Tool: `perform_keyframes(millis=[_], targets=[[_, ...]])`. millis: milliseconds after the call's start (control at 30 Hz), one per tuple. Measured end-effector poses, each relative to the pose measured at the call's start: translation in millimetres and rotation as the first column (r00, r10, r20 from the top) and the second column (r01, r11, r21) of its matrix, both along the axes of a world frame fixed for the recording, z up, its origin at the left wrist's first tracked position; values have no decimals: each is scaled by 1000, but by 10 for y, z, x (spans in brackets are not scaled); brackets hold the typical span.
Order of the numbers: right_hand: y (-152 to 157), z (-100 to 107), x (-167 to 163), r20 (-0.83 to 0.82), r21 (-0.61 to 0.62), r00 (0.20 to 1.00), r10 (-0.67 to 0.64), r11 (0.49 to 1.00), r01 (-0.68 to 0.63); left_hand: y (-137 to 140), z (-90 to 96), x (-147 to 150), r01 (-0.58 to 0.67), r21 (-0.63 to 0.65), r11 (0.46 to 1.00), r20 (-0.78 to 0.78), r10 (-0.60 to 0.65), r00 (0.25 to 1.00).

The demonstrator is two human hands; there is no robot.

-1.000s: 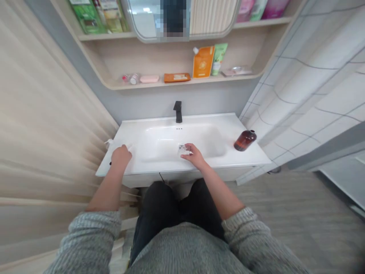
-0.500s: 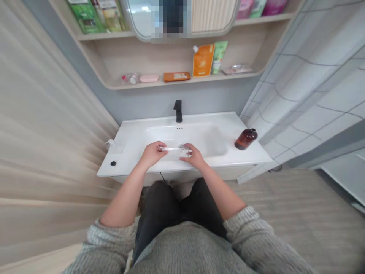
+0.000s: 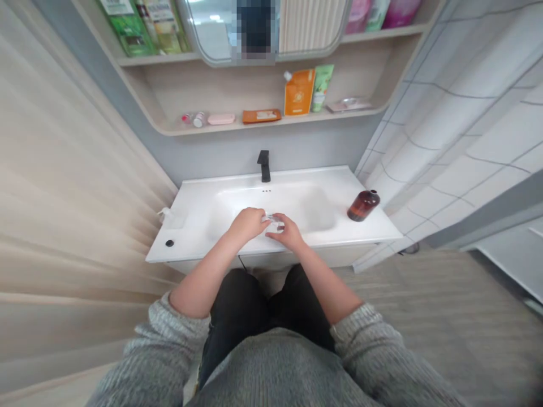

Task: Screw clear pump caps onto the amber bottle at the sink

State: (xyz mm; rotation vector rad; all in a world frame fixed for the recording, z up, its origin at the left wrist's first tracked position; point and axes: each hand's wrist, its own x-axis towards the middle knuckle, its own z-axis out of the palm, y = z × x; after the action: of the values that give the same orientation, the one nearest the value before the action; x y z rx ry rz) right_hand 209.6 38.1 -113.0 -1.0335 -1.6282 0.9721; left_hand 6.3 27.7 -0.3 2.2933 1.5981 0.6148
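Observation:
Over the front of the white sink [image 3: 320, 212], my two hands meet at a small clear container [image 3: 279, 226]. My right hand [image 3: 289, 233] is curled around its right side, with thumb and fingers gripping it. My left hand [image 3: 248, 225] is closed, its fingertips against the container's upper left. Between those fingers is a slim clear-whitish piece [image 3: 267, 216], mostly hidden by the hand. An amber bottle [image 3: 363, 206] without a cap stands on the counter to the right. At the left end lies a small black round cap [image 3: 169, 243].
A black faucet [image 3: 264, 166] rises behind the basin. Crumpled white material [image 3: 167, 215] lies on the left counter. Above, a shelf [image 3: 229, 131] holds an orange pouch [image 3: 299, 93], a green tube [image 3: 323, 87] and small packages. A curtain [image 3: 85, 186] hangs at left; a tiled wall [image 3: 458, 130] borders the right.
My left hand has moved right, bringing the slim piece from beside the container up to it. My right hand keeps the container in nearly the same place.

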Motion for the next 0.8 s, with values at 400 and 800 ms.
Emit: perform_keyframes(millis=[400, 800], targets=[[35, -32, 6, 18, 39, 1000, 21, 999, -21, 38, 155, 72, 238, -43, 970, -215, -242, 946], [11, -39, -1, 49, 134, 999, -17, 991, 10, -99, 245, 438, -167, -46, 985, -536, 116, 836]])
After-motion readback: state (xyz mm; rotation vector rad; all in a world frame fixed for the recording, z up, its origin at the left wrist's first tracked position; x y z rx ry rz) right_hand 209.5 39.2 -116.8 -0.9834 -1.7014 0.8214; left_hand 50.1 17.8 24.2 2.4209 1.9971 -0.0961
